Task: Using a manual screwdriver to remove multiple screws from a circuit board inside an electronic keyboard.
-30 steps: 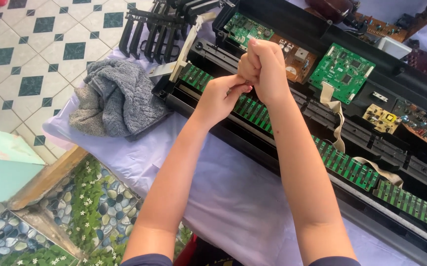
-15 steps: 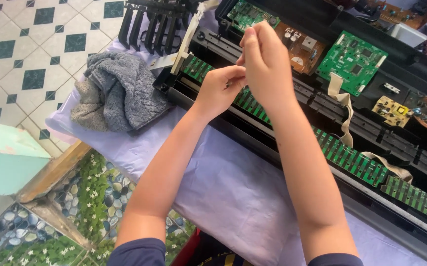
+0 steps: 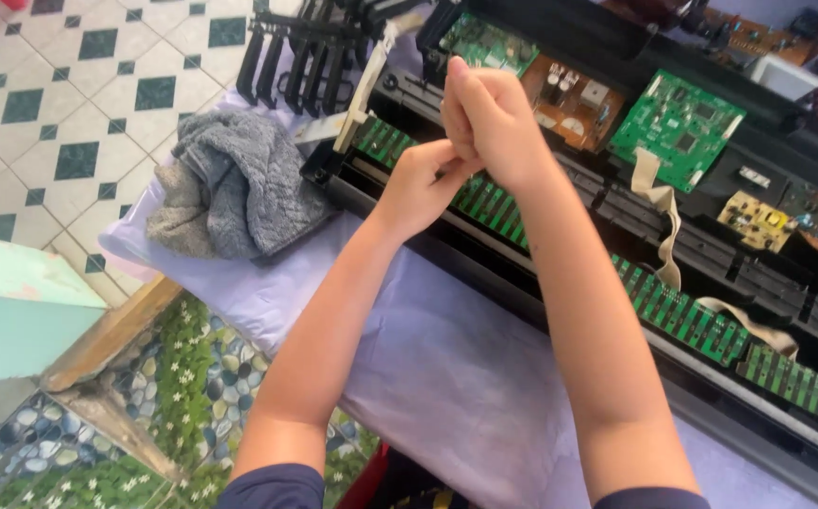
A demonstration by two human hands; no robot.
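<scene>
Two hands meet above the long strip of green circuit boards point(image 3: 682, 316): I see right hand point(image 3: 489, 118) fingers curled shut, left hand point(image 3: 423, 184) fingertips pinched against it; whatever is held is hidden. Beyond them sits a brown circuit board point(image 3: 574, 99); left, a crumpled grey cloth point(image 3: 230, 184).

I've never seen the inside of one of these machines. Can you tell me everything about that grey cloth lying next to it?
The grey cloth is a soft, thick rag that looks like towelling or fleece, crumpled into a loose heap with deep folds. One side is darker grey, the side nearest the floor paler. It lies on the lilac sheet that covers the table, at its left end, and its right edge rests against the black casing of the opened machine. Neither hand touches it.
</scene>
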